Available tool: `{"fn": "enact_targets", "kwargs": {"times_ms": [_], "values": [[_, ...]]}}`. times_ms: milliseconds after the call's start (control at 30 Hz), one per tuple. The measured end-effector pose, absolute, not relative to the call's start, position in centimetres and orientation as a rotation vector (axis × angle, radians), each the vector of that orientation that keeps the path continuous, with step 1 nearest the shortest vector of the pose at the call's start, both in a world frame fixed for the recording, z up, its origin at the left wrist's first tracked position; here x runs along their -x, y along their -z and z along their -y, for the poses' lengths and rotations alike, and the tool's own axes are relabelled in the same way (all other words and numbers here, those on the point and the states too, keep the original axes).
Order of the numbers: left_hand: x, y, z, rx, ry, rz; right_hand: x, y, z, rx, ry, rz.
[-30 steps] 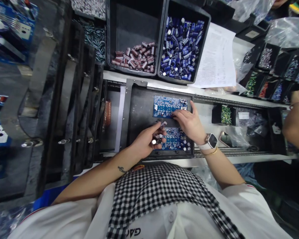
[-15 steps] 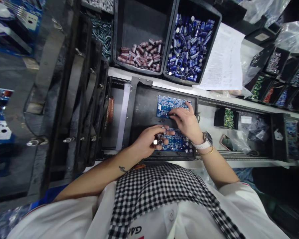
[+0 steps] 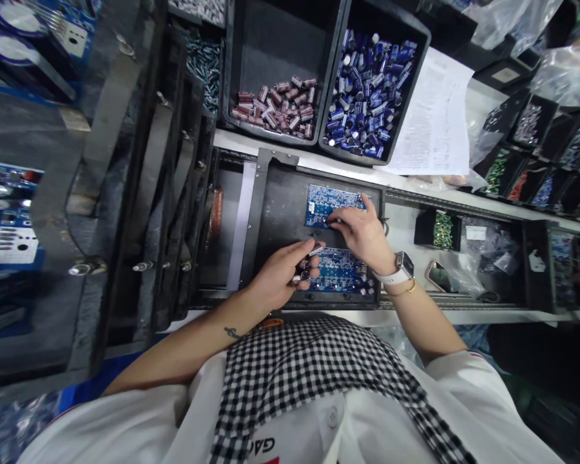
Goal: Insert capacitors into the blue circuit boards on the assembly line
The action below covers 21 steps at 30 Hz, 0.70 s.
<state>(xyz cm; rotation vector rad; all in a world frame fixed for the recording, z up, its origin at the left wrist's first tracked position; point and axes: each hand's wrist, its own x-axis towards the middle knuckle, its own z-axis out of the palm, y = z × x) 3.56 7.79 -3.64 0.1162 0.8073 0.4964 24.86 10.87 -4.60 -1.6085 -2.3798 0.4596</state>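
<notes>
Clamping brown capacitors (image 3: pixel 316 249) in curled left hand (image 3: pixel 281 272), mid-frame; arching right hand (image 3: pixel 362 235) onto upper board (image 3: pixel 325 198), cannot tell if pinching; at top centre, brown cylinders (image 3: pixel 280 108) and blue cylinders (image 3: pixel 365 96) in black bins (image 3: pixel 285 48).

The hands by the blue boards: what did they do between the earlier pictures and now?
The right hand moved a little left along the upper blue board. The left hand stretched out its fingers, then curled them back, holding brown cylinders throughout. The upper board and lower blue board stayed in the black tray.
</notes>
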Motion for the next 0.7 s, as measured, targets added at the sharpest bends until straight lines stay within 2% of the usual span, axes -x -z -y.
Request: {"fn": "enact_targets", "kwargs": {"times_ms": [400,600,700], "values": [[-3.6,4.4,-8.1,-0.089,-0.578,-0.853,-24.6,4.6,-10.4,1.463,-0.302,2.554],[-3.6,3.8,-8.1,-0.119,-0.591,-0.771,-22.0,1.4,-9.1,1.426,-0.617,2.372],[-3.8,3.8,-8.2,-0.001,-0.568,-0.809,-21.3,2.1,-9.7,1.539,-0.460,2.373]]}}
